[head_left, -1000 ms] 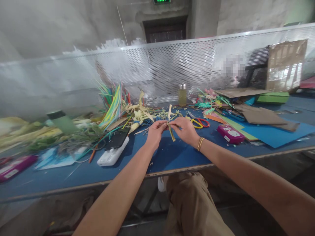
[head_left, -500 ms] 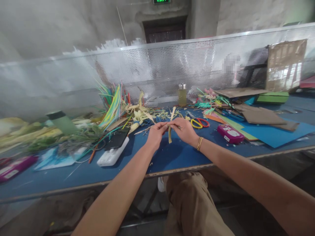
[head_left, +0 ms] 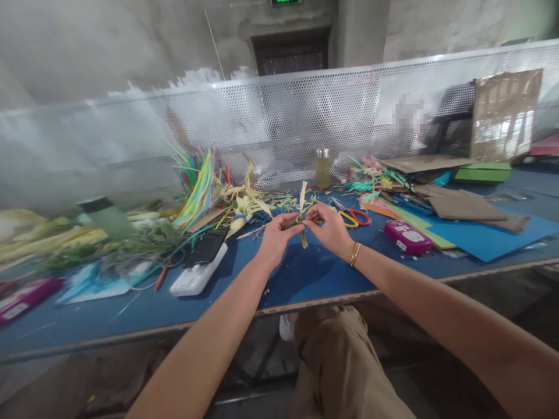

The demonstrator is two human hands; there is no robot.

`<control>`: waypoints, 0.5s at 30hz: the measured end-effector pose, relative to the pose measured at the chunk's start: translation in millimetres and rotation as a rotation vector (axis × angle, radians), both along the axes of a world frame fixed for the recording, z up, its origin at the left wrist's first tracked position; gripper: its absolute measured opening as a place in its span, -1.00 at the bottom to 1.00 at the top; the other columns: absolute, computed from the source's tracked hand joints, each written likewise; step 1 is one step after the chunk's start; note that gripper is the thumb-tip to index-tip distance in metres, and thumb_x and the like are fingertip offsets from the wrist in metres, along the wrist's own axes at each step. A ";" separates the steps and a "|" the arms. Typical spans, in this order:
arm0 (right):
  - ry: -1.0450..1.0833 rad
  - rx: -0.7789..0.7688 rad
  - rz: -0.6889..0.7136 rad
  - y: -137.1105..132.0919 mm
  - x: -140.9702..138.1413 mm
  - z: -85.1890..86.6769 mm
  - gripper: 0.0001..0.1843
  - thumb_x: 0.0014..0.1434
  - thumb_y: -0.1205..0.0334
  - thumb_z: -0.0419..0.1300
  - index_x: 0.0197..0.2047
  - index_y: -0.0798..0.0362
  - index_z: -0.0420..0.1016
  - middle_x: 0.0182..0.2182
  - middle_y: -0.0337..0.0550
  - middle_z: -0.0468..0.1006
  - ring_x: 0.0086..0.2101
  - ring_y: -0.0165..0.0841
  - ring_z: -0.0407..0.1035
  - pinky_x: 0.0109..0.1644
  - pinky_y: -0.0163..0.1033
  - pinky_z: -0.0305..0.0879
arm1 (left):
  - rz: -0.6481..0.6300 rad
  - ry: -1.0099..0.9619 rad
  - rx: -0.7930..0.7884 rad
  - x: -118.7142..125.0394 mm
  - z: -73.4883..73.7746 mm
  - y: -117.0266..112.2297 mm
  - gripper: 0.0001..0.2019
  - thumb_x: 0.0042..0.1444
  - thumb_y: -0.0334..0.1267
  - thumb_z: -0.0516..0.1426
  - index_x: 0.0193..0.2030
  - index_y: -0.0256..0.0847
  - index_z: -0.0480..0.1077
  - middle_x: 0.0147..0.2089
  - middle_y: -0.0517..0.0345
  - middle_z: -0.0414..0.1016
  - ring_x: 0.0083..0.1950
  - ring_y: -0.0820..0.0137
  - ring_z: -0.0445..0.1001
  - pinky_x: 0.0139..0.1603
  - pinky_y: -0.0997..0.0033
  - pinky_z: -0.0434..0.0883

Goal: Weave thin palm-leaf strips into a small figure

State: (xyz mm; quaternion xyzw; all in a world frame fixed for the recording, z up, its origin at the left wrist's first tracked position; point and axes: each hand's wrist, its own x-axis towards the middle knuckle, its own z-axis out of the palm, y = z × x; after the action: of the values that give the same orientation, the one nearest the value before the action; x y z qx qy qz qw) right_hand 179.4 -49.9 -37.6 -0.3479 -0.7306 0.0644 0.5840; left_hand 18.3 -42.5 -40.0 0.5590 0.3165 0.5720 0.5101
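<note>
My left hand (head_left: 276,237) and my right hand (head_left: 328,228) meet above the blue table (head_left: 305,279), both pinched on a pale yellow-green leaf strip (head_left: 301,201). One end of the strip stands up above my fingers and a short end hangs below them. My right wrist wears a gold bracelet (head_left: 354,254). Just behind my right hand lie scissors with yellow and red handles (head_left: 354,217).
A heap of leaf strips and coloured strands (head_left: 209,192) lies at the back left, with a white power strip (head_left: 198,272) and a dark phone (head_left: 206,247) near it. A small jar (head_left: 322,167), a pink case (head_left: 406,237) and cardboard sheets (head_left: 463,205) lie to the right. A perforated metal screen (head_left: 349,110) backs the table.
My hands have stayed together and turned the strip; its lower end now hangs shorter and the upper end stands straighter. The view has shifted slightly.
</note>
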 end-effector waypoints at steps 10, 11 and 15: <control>-0.114 0.115 0.003 -0.9 0.6 2.4 -0.91 0.16 0.34 0.17 -0.31 0.00 0.51 -0.36 -0.15 0.55 -0.28 -0.31 0.42 -0.16 -0.19 0.34 | 0.026 -0.032 -0.045 -0.8 1.3 0.6 -0.71 -0.23 -0.23 0.38 -0.32 -0.21 0.48 -0.38 0.22 0.51 -0.37 0.48 0.39 -0.29 0.45 0.29; -0.114 0.121 -0.001 -1.6 0.2 2.4 -0.89 0.17 0.34 0.17 -0.29 0.00 0.52 -0.35 -0.15 0.56 -0.27 -0.31 0.42 -0.15 -0.18 0.34 | 0.021 -0.060 -0.064 -0.5 1.3 0.7 -0.70 -0.24 -0.23 0.38 -0.33 -0.20 0.47 -0.39 0.23 0.49 -0.40 0.50 0.37 -0.33 0.47 0.27; -0.066 0.112 -0.052 -3.4 -1.3 1.2 -0.94 0.14 0.31 0.20 -0.30 0.01 0.51 -0.38 -0.17 0.54 -0.35 -0.35 0.40 -0.24 -0.24 0.33 | -0.022 -0.158 -0.126 0.9 2.5 -0.3 -0.68 -0.26 -0.24 0.39 -0.32 -0.19 0.46 -0.39 0.26 0.48 -0.45 0.54 0.34 -0.39 0.49 0.23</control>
State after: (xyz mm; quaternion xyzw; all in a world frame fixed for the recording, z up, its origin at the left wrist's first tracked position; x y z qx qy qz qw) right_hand 178.0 -53.3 -36.5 -0.3353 -0.7426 -0.0032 0.5798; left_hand 19.2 -42.8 -37.4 0.4823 0.3046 0.5875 0.5740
